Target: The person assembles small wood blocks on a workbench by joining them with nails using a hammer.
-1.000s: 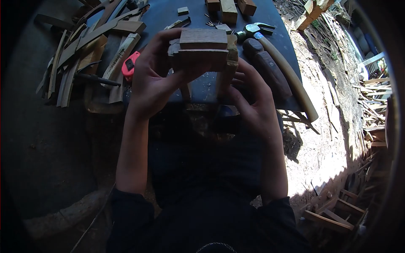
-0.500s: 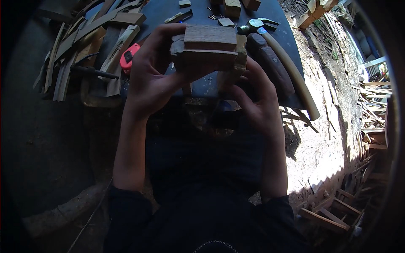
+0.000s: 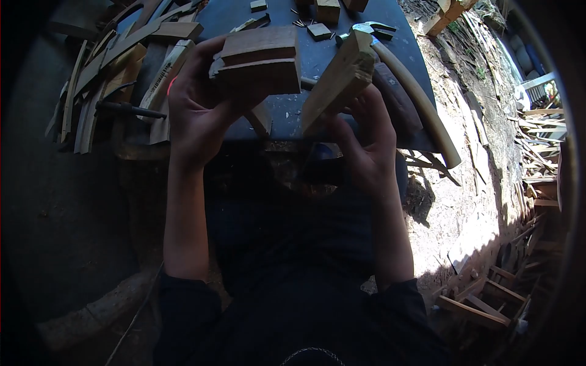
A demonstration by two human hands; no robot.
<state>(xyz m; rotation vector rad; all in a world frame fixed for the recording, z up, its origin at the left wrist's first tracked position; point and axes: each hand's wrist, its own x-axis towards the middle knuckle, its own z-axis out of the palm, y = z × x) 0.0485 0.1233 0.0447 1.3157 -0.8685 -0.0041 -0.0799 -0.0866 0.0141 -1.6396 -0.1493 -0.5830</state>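
My left hand (image 3: 198, 116) is wrapped round a stack of wooden blocks (image 3: 259, 61), held up over the blue table (image 3: 284, 116). In my right hand (image 3: 369, 143) is a separate wooden board (image 3: 342, 79), tilted, its rough end facing up and right. A gap parts the board from the stack. Just beyond my right hand lie a hammer (image 3: 421, 100) with a pale curved handle and a dark wooden tool (image 3: 394, 97). Part of another wooden piece (image 3: 259, 119) shows below the stack.
Wood strips (image 3: 131, 49) are piled on the left, near a dark clamp bar (image 3: 131, 110). Small blocks (image 3: 318, 32) and nails (image 3: 299, 23) lie at the table's far side. Scrap wood and a wooden frame (image 3: 473, 308) are on the ground at right.
The stack in my left hand has moved left, and the board in my right hand has come apart from it and tilted. The red tape measure is now mostly hidden behind my left hand.
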